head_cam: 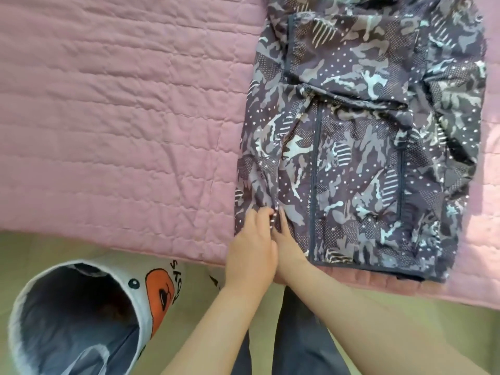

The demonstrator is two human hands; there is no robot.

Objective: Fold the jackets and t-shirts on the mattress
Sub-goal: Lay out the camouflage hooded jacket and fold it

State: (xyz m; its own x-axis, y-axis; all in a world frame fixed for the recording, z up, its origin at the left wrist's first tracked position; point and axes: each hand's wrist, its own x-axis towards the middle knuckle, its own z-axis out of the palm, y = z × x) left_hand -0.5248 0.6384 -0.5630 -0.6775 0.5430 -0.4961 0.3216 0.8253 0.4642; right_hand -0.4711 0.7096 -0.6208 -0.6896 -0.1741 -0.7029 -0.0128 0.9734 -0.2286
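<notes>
Head view: the jacket [359,147] lies flat on the mattress's [108,117] right side, my left hand [251,250] and right hand [288,250] side by side with curled fingers pinching its near-left hem, which I should draw taut and straight before folding inward.

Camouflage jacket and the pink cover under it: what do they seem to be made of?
Camouflage jacket: probably thin synthetic windbreaker cloth, nylon or polyester; it shows a slight sheen and fine, crisp wrinkles. Pink cover: likely soft matte woven cloth over padding; stitched lines form puffy quilted panels.
</notes>
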